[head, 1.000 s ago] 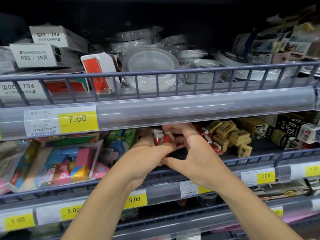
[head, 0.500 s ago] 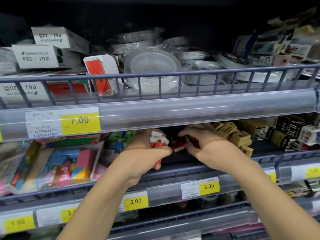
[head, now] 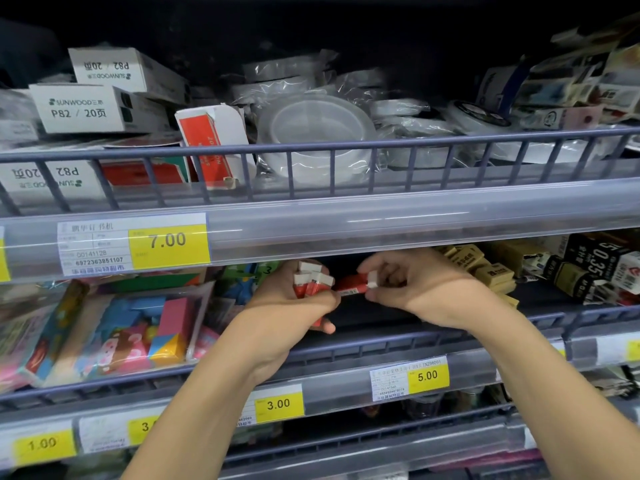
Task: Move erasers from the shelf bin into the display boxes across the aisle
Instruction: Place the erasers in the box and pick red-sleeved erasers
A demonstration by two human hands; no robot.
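My left hand (head: pixel 289 308) is closed around a bundle of several red-sleeved white erasers (head: pixel 311 282), held upright just under the upper shelf's price rail. Beside it, my right hand (head: pixel 420 289) pinches one more red-and-white eraser (head: pixel 353 285) lying sideways, its left end almost touching the bundle. Both hands hover over the dark floor of the middle shelf bin (head: pixel 367 318), behind its low wire rail. Tan boxed erasers (head: pixel 485 268) are stacked just right of my right hand. No display boxes are in view.
The upper shelf's wire rail (head: pixel 332 147) and clear price strip (head: pixel 381 220) hang close above my hands. Colourful packaged toys (head: pixel 114 327) fill the bin at left; black-and-white boxes (head: pixel 595 268) lie at right. White Sunwood boxes (head: pixel 93 109) and wrapped tape rolls (head: pixel 315 133) sit on the shelf above.
My hands were pressed together over the bundle a second ago. The right hand then reached right, took one more red eraser, and has brought it back towards the left hand's bundle.
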